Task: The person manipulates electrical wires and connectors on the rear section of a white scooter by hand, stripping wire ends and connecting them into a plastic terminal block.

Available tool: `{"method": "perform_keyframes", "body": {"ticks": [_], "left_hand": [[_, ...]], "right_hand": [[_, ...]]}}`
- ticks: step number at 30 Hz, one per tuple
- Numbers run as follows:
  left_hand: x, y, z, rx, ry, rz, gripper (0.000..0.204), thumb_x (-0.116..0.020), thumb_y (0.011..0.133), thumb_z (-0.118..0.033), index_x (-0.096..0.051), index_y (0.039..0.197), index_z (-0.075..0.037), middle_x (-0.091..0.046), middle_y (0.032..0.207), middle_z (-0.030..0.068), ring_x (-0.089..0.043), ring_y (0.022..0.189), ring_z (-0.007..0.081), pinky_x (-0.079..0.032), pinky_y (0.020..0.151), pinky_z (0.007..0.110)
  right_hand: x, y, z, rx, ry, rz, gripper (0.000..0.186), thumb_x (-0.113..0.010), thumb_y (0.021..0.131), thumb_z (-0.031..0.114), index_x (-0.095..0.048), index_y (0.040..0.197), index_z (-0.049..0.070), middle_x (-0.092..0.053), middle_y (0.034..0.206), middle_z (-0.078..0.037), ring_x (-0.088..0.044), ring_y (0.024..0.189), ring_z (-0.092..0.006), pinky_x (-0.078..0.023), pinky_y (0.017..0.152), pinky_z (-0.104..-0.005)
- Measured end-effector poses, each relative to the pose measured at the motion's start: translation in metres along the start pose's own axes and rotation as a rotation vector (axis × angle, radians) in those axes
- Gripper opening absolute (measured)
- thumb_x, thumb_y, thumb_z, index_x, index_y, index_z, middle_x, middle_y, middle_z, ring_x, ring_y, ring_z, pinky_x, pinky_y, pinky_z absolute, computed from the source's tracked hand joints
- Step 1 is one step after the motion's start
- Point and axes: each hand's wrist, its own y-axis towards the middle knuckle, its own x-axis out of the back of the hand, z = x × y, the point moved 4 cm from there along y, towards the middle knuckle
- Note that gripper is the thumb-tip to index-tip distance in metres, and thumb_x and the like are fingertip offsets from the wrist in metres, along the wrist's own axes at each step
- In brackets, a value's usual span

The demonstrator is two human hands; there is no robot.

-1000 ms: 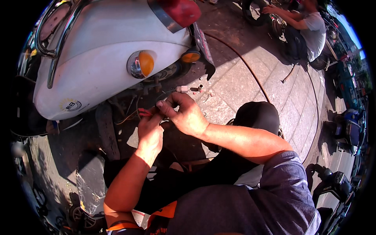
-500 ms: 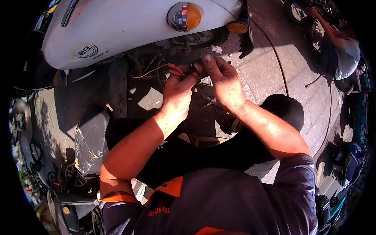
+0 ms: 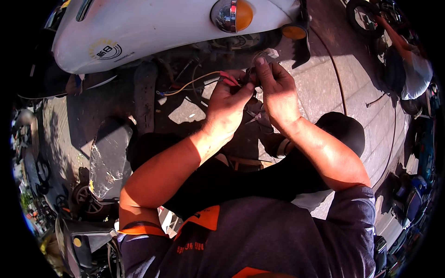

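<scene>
My left hand (image 3: 229, 104) is closed on red-sleeved wire ends (image 3: 226, 77), joined to a yellow wire (image 3: 192, 82) that runs out leftward. My right hand (image 3: 280, 95) meets it at the fingertips, pinching a small dark piece (image 3: 251, 75) that is partly hidden, perhaps wire or connector. Just above, the white scooter body (image 3: 162, 25) carries a chrome-and-amber lamp (image 3: 243, 16), with more cables and dark parts under it. A pale small block (image 3: 271, 54) lies past my fingers. Pliers (image 3: 255, 118) rest on the paving below my hands.
A worn dark padded piece (image 3: 110, 162) is at my left. A brown hose (image 3: 338, 88) crosses the paving (image 3: 371, 120) on the right. At upper right another person (image 3: 412, 69) is at work by a wheel (image 3: 364, 16). Other scooters and parts line both rims.
The view has tilted and shifted, so the scooter sits higher and further right in it. My hands appear higher and more rightward, still together around the red-sleeved wires.
</scene>
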Motion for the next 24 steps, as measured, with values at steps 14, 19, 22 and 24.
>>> {"method": "perform_keyframes", "body": {"ticks": [14, 19, 22, 24], "left_hand": [[0.016, 0.003, -0.041, 0.114, 0.067, -0.04, 0.006, -0.072, 0.099, -0.006, -0.07, 0.104, -0.004, -0.073, 0.093, 0.0027, -0.063, 0.077, 0.0092, -0.047, 0.065, 0.027], [0.027, 0.001, -0.048, 0.174, 0.082, 0.032, 0.01, -0.07, 0.1, -0.006, -0.07, 0.109, -0.004, -0.071, 0.095, 0.0026, -0.06, 0.076, 0.0092, -0.044, 0.066, 0.026], [0.034, -0.001, -0.048, 0.199, 0.094, 0.071, 0.014, -0.07, 0.1, -0.006, -0.07, 0.114, -0.004, -0.07, 0.096, 0.002, -0.059, 0.079, 0.0084, -0.044, 0.067, 0.025], [0.033, -0.002, -0.049, 0.201, 0.11, 0.066, 0.014, -0.071, 0.1, -0.007, -0.07, 0.113, -0.004, -0.07, 0.096, 0.0014, -0.058, 0.078, 0.0074, -0.042, 0.065, 0.024]], "right_hand": [[0.001, 0.002, 0.013, 0.255, -0.253, 0.288, 0.024, -0.063, 0.105, 0.016, -0.07, 0.123, 0.002, -0.072, 0.118, -0.014, -0.067, 0.114, -0.028, -0.054, 0.101, -0.0382], [-0.003, -0.013, 0.038, 0.681, -0.517, 0.197, 0.038, -0.076, 0.078, -0.001, -0.069, 0.115, 0.005, -0.071, 0.12, -0.015, -0.065, 0.114, -0.0376, -0.056, 0.099, -0.0455], [-0.007, -0.016, 0.044, 0.708, -0.611, 0.185, 0.037, -0.079, 0.078, 0.001, -0.07, 0.114, 0.004, -0.073, 0.115, -0.013, -0.065, 0.113, -0.0368, -0.056, 0.099, -0.0458], [-0.005, -0.012, 0.043, 0.73, -0.6, 0.205, 0.036, -0.08, 0.078, 0.003, -0.07, 0.112, 0.005, -0.073, 0.111, -0.012, -0.066, 0.111, -0.0365, -0.056, 0.097, -0.046]]}}
